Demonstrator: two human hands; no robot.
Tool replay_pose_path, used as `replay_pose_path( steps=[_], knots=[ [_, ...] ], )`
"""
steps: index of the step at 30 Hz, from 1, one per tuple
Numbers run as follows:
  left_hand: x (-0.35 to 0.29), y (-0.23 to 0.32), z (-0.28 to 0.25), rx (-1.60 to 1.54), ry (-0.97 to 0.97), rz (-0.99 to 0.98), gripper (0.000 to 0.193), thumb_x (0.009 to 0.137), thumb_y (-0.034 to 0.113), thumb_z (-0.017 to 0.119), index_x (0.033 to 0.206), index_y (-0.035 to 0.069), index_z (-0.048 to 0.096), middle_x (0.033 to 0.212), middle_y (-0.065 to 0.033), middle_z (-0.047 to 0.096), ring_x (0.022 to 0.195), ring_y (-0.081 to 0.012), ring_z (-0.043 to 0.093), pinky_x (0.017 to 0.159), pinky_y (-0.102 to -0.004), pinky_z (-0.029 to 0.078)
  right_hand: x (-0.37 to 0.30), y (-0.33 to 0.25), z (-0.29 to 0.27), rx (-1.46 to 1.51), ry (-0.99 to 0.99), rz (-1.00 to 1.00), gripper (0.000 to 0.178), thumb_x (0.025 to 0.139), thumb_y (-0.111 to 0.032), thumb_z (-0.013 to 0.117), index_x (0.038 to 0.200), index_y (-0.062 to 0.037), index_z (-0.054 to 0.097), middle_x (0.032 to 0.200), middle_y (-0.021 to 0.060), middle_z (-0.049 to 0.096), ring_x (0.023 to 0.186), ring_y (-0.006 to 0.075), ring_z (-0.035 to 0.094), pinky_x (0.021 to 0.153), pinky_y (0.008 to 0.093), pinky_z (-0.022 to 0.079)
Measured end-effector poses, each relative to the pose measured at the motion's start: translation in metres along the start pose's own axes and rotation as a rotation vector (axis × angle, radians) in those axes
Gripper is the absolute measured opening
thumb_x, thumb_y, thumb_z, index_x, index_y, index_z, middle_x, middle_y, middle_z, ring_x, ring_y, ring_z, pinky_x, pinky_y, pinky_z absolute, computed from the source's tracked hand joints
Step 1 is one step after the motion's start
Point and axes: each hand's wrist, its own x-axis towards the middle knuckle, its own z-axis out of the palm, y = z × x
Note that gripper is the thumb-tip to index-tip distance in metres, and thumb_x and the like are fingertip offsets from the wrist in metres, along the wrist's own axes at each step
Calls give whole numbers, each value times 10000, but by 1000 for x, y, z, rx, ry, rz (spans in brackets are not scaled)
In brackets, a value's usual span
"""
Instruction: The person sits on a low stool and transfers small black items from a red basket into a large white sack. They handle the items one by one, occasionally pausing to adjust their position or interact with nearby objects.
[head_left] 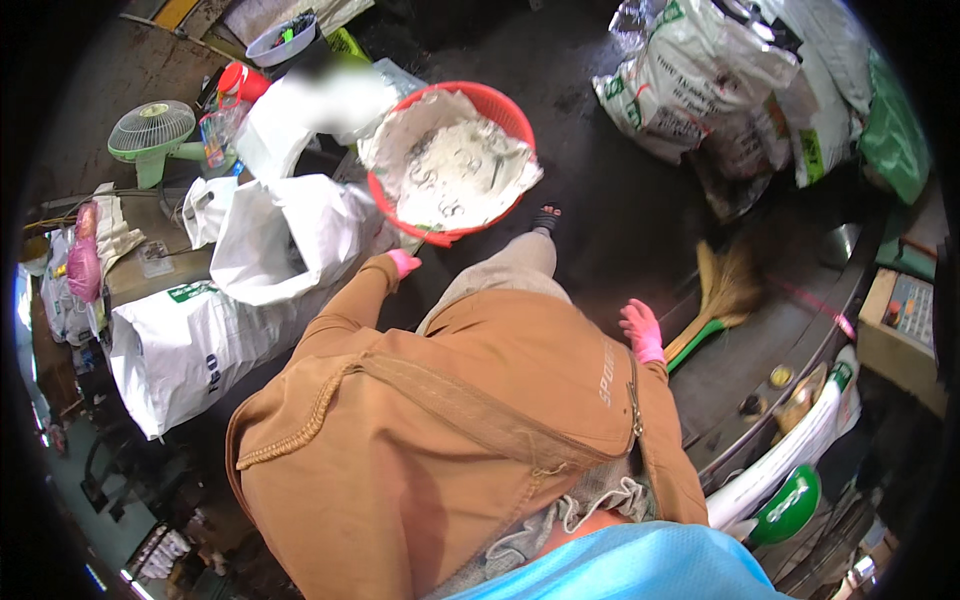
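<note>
Pink covers the left hand [405,262], just beside the lower rim of the red basket [510,112] at twelve o'clock; its fingers are too hidden to tell whether they are apart or clamped, or whether they touch the rim. The right hand [642,330] is pink too — at three o'clock, empty, fingers apart, near the broom [733,285]. A pale liner [392,150] fills the basket, with whitish stuff inside. Farther out are an open white bag [322,225] and a fan [153,125] at ten, a white sack [180,345] at nine — and more sacks [690,80] between one and two.
</note>
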Motion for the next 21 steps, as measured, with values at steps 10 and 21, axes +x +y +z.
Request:
replay_pose_path(
  steps=[10, 21],
  knots=[
    [91, 206, -41, -393, -199, -136, 551, 894, 487, 653, 1234, 55, 694, 1059, -137, 726, 835, -270, 699, 705, -444, 563, 170, -206, -88, -146, 19, -118, 347, 1020, -391, 573, 1090, -63, 663, 795, -27, 605, 653, 85, 521, 563, 256, 397],
    [73, 488, -258, -166, 557, 471, 417, 954, 346, 654, 1240, 43, 672, 1205, -204, 698, 1135, -316, 675, 974, -408, 532, 368, -414, -76, -404, -103, -83, 335, 1014, -348, 582, 1149, -53, 664, 888, 18, 670, 688, 104, 565, 584, 263, 429]
  ],
)
